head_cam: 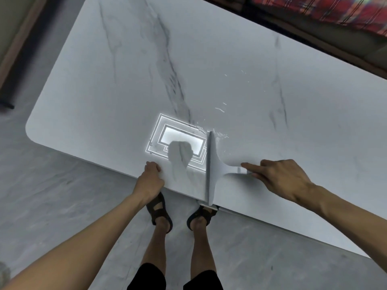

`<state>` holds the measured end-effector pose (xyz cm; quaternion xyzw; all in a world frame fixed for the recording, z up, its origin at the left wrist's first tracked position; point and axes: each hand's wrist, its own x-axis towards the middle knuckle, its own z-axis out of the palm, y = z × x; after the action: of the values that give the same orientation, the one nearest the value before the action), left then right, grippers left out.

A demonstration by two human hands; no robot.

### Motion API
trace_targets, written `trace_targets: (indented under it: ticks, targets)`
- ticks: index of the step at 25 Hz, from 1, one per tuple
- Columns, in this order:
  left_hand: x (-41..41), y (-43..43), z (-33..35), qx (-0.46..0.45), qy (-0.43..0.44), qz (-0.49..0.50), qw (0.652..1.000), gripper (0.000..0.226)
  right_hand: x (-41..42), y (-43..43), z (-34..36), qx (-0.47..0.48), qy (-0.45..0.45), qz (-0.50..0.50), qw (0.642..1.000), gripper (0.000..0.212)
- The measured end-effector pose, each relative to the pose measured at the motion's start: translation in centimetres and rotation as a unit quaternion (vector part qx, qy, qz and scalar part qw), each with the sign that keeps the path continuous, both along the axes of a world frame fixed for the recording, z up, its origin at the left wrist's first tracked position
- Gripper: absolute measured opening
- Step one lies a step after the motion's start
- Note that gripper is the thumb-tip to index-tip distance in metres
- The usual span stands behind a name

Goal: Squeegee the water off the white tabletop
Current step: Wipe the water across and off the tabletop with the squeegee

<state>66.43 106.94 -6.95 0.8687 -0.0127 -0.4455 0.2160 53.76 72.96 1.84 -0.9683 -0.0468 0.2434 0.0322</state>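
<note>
the right hand (280,181) is closed around the handle of a white squeegee (211,170), index finger stretched out along the handle toward the blade, probably to press it flat and steer it. the blade lies on the white tabletop (230,59), running from just beyond the near edge up toward the middle, so its near tip overhangs the rim slightly; that placement looks meant to carry the water right off the edge. the handle points to the person's right, which suggests the pull goes that way.

water (219,109) shows as small bright streaks and droplets beyond the far end of the blade and a little cluster touching its tip; more specks sit farther up and to the right. a good part of the wet patch looks not yet swept.

the left hand (151,174) grips the near edge of the tabletop, fingers curled together over the rim with the thumb on top, likely bracing the body or steadying the table against the push.

a bright rectangular reflection of a ceiling light (180,141) lies left of the blade.

no brand, label or writing can be read anywhere.
</note>
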Motion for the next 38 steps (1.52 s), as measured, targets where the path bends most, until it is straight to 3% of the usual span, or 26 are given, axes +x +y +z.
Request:
trace_targets:
  ticks: [7,11,16,21,27,32,38]
  targets:
    - [1.6,2.4,-0.2,0.011,-0.129,0.184,0.974,0.016,8.4,13.0,-4.4,0.108,0.049,0.183,0.976,0.041]
    - [3.2,3.8,-0.5,0.020,-0.115,0.211,0.970,0.016,12.5,15.6,-5.8,0.101,0.021,0.202,0.974,0.042]
    - [3.4,3.2,-0.7,0.032,-0.065,0.162,0.984,0.029,13.1,11.2,-6.4,0.095,-0.007,0.124,0.988,0.039]
    - [3.0,-0.1,-0.3,0.008,-0.035,0.088,0.996,0.038,8.8,3.3,-5.7,0.084,-0.015,-0.021,0.996,0.036]
    - [2.8,-5.1,0.0,0.022,-0.012,-0.010,1.000,0.024,1.6,-3.6,-4.3,0.022,-0.003,-0.149,0.989,0.038]
    - [2.4,-7.5,0.9,0.014,-0.036,0.000,0.999,0.005,-2.9,-7.5,-1.8,-0.026,-0.015,-0.208,0.978,0.038]
    - [3.5,-10.8,2.9,-0.015,-0.070,-0.013,0.997,0.012,-2.8,-9.3,0.2,-0.012,-0.037,-0.285,0.958,0.043]
